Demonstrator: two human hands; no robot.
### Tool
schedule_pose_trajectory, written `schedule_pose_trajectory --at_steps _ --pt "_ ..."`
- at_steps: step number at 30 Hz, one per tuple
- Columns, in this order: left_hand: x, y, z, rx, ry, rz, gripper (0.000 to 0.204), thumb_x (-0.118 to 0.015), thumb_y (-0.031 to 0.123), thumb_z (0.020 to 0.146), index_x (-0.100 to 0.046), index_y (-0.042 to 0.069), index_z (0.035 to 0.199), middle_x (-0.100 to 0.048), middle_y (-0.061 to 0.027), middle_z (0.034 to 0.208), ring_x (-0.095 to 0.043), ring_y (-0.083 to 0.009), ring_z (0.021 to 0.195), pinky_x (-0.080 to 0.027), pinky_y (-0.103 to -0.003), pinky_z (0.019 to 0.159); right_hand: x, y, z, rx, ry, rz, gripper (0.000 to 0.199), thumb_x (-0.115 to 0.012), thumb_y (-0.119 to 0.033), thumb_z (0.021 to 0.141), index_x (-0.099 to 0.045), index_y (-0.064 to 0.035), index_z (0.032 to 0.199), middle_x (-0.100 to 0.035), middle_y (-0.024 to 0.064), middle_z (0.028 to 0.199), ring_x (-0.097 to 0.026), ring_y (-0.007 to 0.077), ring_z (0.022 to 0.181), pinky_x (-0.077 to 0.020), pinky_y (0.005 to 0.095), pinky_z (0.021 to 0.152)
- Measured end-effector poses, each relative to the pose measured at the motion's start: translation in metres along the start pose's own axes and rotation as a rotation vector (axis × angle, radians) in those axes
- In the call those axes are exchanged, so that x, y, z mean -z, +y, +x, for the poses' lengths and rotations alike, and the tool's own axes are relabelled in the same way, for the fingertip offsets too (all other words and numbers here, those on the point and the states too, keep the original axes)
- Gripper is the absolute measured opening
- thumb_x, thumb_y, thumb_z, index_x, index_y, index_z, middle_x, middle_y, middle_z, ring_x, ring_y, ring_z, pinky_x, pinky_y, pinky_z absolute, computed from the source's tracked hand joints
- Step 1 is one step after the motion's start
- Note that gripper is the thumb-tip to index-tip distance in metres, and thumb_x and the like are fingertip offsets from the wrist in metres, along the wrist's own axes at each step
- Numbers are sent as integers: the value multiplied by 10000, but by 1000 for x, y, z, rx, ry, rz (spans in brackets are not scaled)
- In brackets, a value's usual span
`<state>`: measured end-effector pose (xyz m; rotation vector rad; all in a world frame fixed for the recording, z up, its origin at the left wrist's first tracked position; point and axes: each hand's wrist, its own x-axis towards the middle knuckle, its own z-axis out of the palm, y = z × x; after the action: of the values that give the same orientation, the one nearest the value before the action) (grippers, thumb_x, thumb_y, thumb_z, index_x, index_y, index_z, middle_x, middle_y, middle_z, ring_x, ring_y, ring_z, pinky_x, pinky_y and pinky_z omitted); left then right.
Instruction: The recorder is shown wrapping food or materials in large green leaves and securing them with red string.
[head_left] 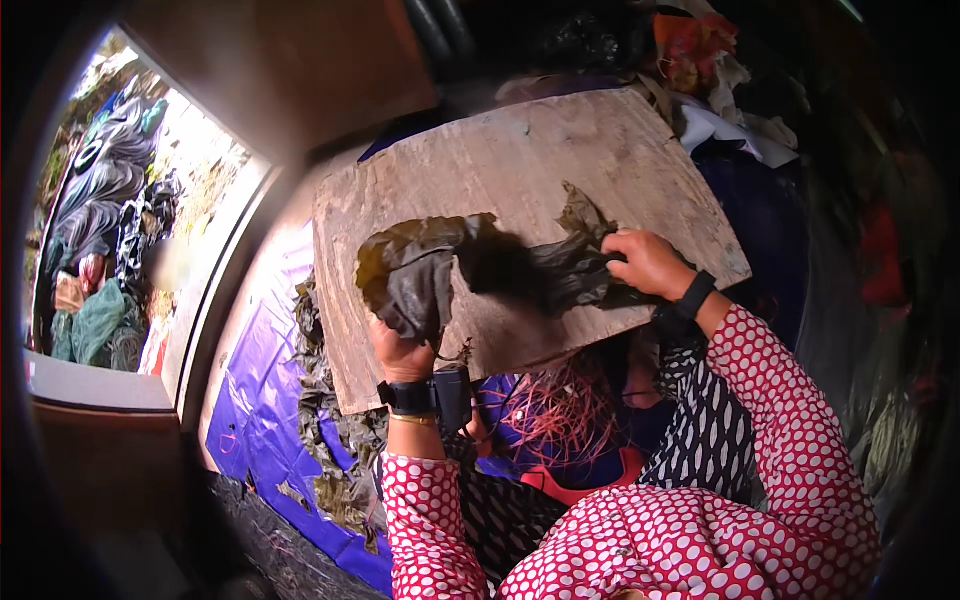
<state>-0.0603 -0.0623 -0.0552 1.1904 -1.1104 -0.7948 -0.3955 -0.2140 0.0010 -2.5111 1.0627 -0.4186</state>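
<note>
both hands, left hand [400,352] and right hand [648,262], grip leaf [430,270] on board [560,150].

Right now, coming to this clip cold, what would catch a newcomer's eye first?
The big weathered wooden board at centre, with a large dark, limp leaf spread across it. The left hand grips the leaf's near-left end at the board's edge, while the right hand presses its right end onto the board. Below the board lies a blue sheet strewn with more leaves, and the red polka-dot sleeves fill the lower right.
</note>
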Motion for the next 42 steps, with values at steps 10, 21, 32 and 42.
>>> schedule_pose_trajectory --at_steps 10,21,32,42 --pt "-23 28 9 579 -85 -1176 422 -503 325 924 -515 43 1237 -581 -154 1209 -626 -281 1000 -538 -285 593 46 48 25 -217 730 -299 474 -633 -146 785 -493 -27 1221 -496 221 1240 -503 378 1143 -436 402 918" --pt "2 74 22 704 57 -489 433 -493 494 898 -545 114 1099 -663 -65 922 -623 -175 630 -341 -225 391 -15 -6 41 29 142 -185 251 -612 -139 740 -630 -67 980 -616 95 989 -558 276 1008 -407 441 881" --pt "1 37 22 572 -63 324 185 -608 177 855 -628 -7 868 -597 -26 660 -518 -87 493 -381 -248 394 36 -10 49 8 563 -136 394 -599 -118 760 -560 -48 1146 -531 156 1208 -553 355 1043 -459 414 871" --pt "1 46 27 551 -3 438 217 -651 59 774 -640 -24 973 -643 -69 808 -588 -120 679 -473 -258 566 -38 -63 17 330 51 -45 213 -630 -147 751 -584 -78 947 -551 85 1049 -535 277 986 -438 399 807"
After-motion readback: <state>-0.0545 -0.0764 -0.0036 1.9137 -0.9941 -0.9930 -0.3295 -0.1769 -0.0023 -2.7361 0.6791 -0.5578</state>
